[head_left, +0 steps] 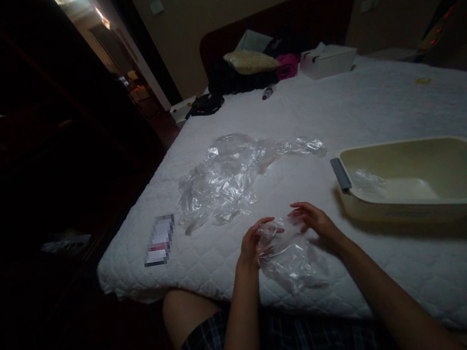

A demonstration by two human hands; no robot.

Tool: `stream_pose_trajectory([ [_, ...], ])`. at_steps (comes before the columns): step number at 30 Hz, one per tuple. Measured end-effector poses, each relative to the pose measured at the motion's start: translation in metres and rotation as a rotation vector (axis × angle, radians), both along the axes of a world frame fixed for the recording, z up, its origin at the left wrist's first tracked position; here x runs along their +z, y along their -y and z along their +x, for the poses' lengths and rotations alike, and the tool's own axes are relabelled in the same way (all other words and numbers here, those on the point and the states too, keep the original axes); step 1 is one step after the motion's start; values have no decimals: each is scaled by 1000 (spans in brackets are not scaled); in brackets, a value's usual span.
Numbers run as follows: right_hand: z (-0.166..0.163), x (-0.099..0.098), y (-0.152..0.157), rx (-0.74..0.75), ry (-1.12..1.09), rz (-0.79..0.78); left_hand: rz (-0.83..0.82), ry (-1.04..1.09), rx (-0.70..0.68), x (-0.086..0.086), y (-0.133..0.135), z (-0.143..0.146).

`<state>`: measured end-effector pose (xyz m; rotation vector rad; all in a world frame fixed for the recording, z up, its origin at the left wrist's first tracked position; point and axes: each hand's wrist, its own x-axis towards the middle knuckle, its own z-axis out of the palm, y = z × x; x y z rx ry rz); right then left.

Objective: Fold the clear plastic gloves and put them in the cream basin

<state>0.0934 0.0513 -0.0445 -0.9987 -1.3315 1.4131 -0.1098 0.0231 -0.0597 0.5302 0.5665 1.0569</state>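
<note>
Low in the head view, a crumpled clear plastic bag (pixel 294 263) lies across the bed's front edge, between my hands. My left hand (pixel 258 241) is closed on the bag's upper left side, thumb and fingers curled around the film. On the other side, my right hand (pixel 315 222) has its fingers apart and bent toward the bag's upper edge. Some film shows close to the right fingertips; whether they touch it is hard to see. Farther up the bed, more clear plastic bags (pixel 226 182) are spread in a loose, wrinkled heap.
A cream plastic bin (pixel 398 209) with a grey handle stands on the right, with some clear plastic inside. To the left lies a pixelated, phone-shaped object (pixel 159 240). A white box (pixel 328 60), a pillow (pixel 251 61) and dark cloth are by the headboard (pixel 280 18).
</note>
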Motion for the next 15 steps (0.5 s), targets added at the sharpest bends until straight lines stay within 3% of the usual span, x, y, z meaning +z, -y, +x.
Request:
stream_pose_trajectory([
  [2, -1, 2, 0, 106, 56, -40, -4, -6, -5, 1, 0, 1],
  [5, -4, 2, 2, 137, 84, -91, -46, 11, -12, 4, 1, 3],
  [9, -2, -1, 4, 4, -4, -145, -74, 36, 42, 9, 3, 9],
  [15, 13, -5, 2, -151, -317, -254, -12, -78, 87, 4, 4, 14],
])
